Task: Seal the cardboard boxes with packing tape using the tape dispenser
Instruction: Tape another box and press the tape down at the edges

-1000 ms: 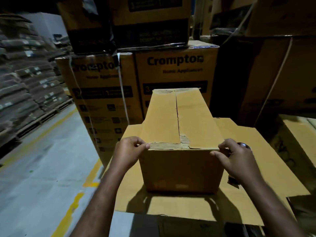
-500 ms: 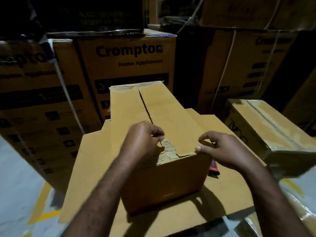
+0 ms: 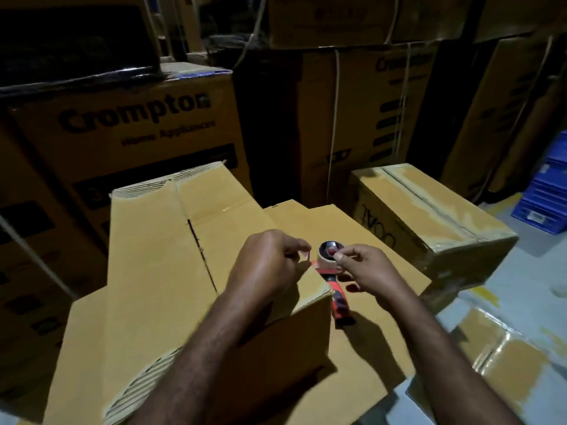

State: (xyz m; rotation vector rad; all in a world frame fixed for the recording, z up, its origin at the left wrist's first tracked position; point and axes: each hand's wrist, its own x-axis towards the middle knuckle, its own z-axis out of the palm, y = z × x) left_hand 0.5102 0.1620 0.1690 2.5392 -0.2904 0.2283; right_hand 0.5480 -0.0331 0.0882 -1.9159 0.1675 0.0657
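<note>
Pinching describes both grips: our left hand [image 3: 270, 266] has its fingers curled and nips what looks like the loose tape end [image 3: 305, 256], a pale strip, though the blur keeps us from being sure. Our right hand [image 3: 366, 271] holds the tape dispenser [image 3: 329, 262] between thumb and fingertip at its roll. From the head view, the only one we have, the dispenser rests on the cardboard sheet [image 3: 362, 222], toward that sheet's right edge. It sits just beside the near right corner of the open box [image 3: 159, 256], with its red and black handle pointing back at us. This box stands on the left part of the sheet with its top flaps folded down, but the centre seam shows a dark gap and we see no tape along it, so we judge it unsealed. Off the sheet's far right corner, a sealed box [image 3: 429, 216] on the floor carries a glossy strip along its seam and over its edges. Another taped box [image 3: 509, 360] lies off the near right corner. We therefore judge the task partly done: two boxes look finished, and this one is at its very start. What remains is freeing the tape, gripping the handle, sticking the end over the box's edge and drawing the strip along the seam. Printed cartons [image 3: 135, 124] are stacked behind, and blue crates [image 3: 546, 197] sit far right.
</note>
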